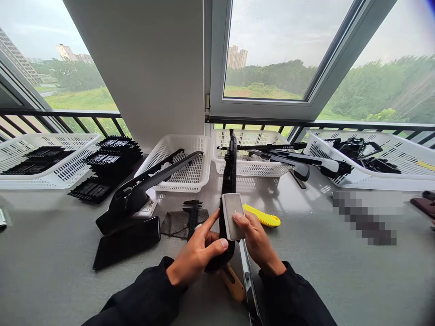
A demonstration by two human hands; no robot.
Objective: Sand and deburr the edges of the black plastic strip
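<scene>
Windows [268,50] bring daylight — glare (soft, pale) on the tabletop [306,244].

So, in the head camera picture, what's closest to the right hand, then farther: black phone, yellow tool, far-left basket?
1. Yellow tool: just beyond the right hand.
2. Black phone: off to the left.
3. Far-left basket: back left.

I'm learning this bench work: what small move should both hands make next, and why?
Probably draw the pale grey rectangular block along the long black plastic part: the right hand holds the block over it, while the left hand holds the part; whether they touch is unclear.
</scene>
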